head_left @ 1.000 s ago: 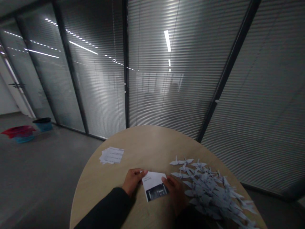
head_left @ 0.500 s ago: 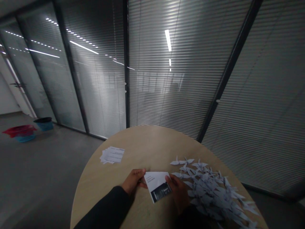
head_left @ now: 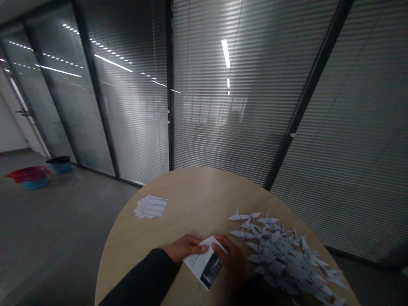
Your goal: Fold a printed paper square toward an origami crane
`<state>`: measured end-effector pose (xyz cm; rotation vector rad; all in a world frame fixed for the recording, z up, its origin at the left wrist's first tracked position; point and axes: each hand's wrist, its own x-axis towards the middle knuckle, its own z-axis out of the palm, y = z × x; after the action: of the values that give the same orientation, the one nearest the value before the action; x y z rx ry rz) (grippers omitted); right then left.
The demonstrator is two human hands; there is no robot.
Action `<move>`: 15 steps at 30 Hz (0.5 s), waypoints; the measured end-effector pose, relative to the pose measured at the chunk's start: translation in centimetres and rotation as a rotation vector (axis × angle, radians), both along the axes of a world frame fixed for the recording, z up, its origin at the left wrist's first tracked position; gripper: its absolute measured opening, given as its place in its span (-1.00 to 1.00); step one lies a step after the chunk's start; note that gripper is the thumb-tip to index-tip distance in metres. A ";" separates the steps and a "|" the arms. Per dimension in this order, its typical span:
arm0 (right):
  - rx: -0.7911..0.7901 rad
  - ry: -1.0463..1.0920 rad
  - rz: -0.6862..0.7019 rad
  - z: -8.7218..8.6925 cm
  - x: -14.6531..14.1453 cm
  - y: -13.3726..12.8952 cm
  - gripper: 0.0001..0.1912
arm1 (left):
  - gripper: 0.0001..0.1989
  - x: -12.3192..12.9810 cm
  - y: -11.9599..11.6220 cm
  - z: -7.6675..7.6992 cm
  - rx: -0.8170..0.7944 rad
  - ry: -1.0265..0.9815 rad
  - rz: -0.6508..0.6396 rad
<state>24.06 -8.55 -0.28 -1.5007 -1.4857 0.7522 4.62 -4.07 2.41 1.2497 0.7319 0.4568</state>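
Left fingers (head_left: 200, 250): pinched on paper (head_left: 203, 266), perhaps steadying it
Right fingers (head_left: 219, 250): closed on its opposite side
Cranes (head_left: 283, 257): heaped aside, likely for separation

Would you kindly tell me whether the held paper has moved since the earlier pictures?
Yes: judged against the table, the held paper has turned and shifted away from the far edge.

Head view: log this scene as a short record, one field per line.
left hand: thumb on top of the printed paper
right hand: gripping the same sheet from the other side
sheet: white, with text and a dark picture
surface: wooden table with a curved edge
table, left: loose stack of papers
table, right: heap of crane-like folded papers
floor, far left: red-topped bin, black-topped bin
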 end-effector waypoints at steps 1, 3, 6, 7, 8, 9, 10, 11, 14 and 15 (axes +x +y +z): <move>0.012 0.013 -0.001 -0.1 -0.1 0.0 -0.66 | -0.52 0.0 0.0 -0.1 0.011 0.017 -0.023; 0.041 0.020 -0.022 -0.3 -0.1 0.0 -0.61 | -0.53 0.1 -0.1 -0.3 0.027 0.033 -0.026; 0.169 -0.042 -0.080 -0.3 0.0 0.0 -0.56 | -0.53 0.3 -0.1 -0.3 0.007 0.016 0.048; 0.242 -0.083 -0.078 -0.2 0.0 0.0 -0.57 | -0.53 0.4 -0.1 -0.3 -0.014 0.002 0.091; 0.327 -0.130 -0.059 -0.2 0.1 0.0 -0.60 | -0.53 0.4 0.0 -0.2 -0.037 -0.016 0.139; 0.411 -0.181 -0.028 -0.1 0.2 0.0 -0.62 | -0.52 0.4 0.1 -0.1 -0.058 -0.037 0.186; 0.483 -0.230 0.008 0.0 0.3 0.0 -0.63 | -0.52 0.4 0.2 -0.1 -0.076 -0.057 0.226; 0.539 -0.273 0.042 0.0 0.3 0.0 -0.63 | -0.51 0.4 0.3 -0.1 -0.089 -0.076 0.258; 0.627 -0.337 0.087 -0.2 0.1 0.0 -0.65 | -0.49 0.2 0.7 -0.1 -0.100 -0.108 0.314; 0.639 -0.350 0.097 -0.3 0.0 -0.1 -0.67 | -0.49 0.1 0.8 -0.2 -0.102 -0.113 0.325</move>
<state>24.06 -8.63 -0.62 -1.0990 -1.8424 0.0320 4.71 -3.28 2.26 1.0043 0.8547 0.7403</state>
